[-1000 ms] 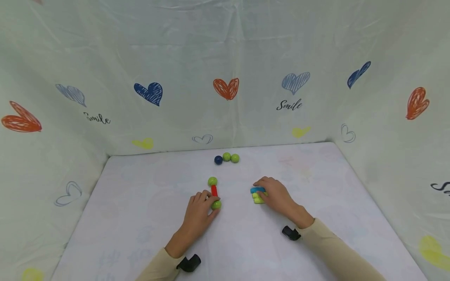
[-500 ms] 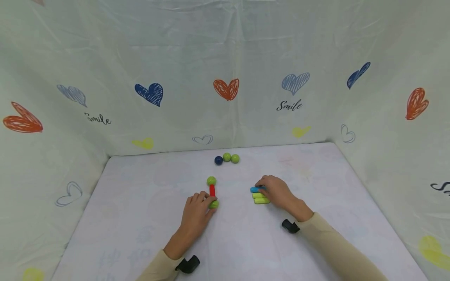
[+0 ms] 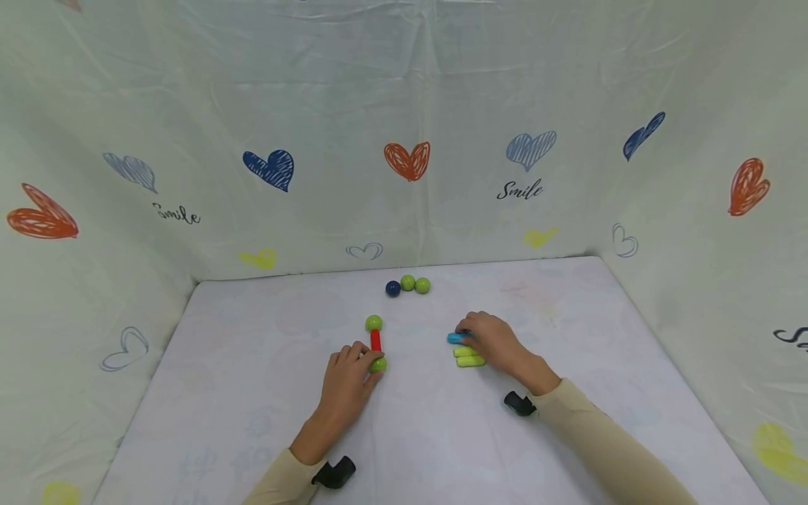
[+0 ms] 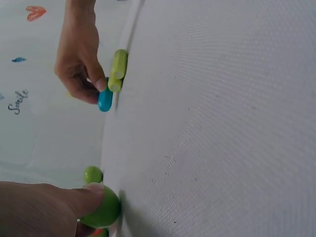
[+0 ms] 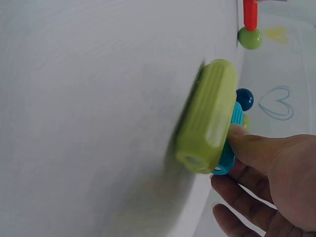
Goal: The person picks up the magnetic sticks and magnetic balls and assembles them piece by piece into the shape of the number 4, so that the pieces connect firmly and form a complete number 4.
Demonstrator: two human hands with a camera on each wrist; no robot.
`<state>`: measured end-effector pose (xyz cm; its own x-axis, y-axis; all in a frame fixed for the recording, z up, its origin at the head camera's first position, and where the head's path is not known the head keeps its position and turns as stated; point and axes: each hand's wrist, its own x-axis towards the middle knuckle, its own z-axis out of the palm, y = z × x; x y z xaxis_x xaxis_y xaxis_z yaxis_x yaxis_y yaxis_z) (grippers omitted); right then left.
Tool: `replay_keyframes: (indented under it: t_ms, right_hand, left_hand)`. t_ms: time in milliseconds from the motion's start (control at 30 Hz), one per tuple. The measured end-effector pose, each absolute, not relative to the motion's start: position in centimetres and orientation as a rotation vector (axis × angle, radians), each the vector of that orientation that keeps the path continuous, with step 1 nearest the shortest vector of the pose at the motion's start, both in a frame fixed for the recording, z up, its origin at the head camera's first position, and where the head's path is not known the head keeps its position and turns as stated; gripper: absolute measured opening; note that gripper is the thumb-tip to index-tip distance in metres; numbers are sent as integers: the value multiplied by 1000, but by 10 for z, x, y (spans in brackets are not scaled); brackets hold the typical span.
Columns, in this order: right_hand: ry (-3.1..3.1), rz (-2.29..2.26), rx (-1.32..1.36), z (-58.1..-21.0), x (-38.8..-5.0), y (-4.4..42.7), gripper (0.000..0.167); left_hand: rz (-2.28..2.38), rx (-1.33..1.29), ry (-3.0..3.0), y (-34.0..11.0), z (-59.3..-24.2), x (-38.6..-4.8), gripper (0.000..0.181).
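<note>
My left hand point(image 3: 346, 382) pinches the near green ball point(image 3: 378, 365) between thumb and fingers. That ball sits at one end of a red rod point(image 3: 375, 340), and a second green ball point(image 3: 374, 322) is at the far end. To the right, a blue ridged rod point(image 5: 236, 116) is pinched by my right hand point(image 3: 499, 344), whose fingers cover part of it in the head view. Two yellow-green rods point(image 3: 470, 356) lie side by side just nearer than the blue one. In the right wrist view, a yellow-green rod point(image 5: 207, 116) partly hides the blue rod.
At the back of the white table point(image 3: 284, 315) a dark blue ball point(image 3: 393, 289) stands beside two more green balls point(image 3: 414, 283). Behind the table's far edge hangs a pale curtain point(image 3: 467, 91) printed with hearts. Each wrist carries a black camera mount point(image 3: 334, 473).
My left hand has slid left with the red rod and its two green balls. The right hand has shifted slightly away from me, and the blue rod now stands a little apart from the yellow-green rods.
</note>
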<state>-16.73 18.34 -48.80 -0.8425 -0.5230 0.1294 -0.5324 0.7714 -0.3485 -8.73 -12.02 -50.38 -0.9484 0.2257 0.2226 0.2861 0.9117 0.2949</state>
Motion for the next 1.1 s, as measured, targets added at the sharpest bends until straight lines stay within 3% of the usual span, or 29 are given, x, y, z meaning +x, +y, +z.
replay_keyframes:
  t_ms: [500,1100]
  right_hand:
    - [-2772,672,1124,-479,-139,122,13]
    - [-2818,633,1180,-484,-141,93,15]
  left_hand:
    - [-532,-329,-2920,-119,-502,-86,35]
    - [-529,-332,-2901,-117,-503,-85,36]
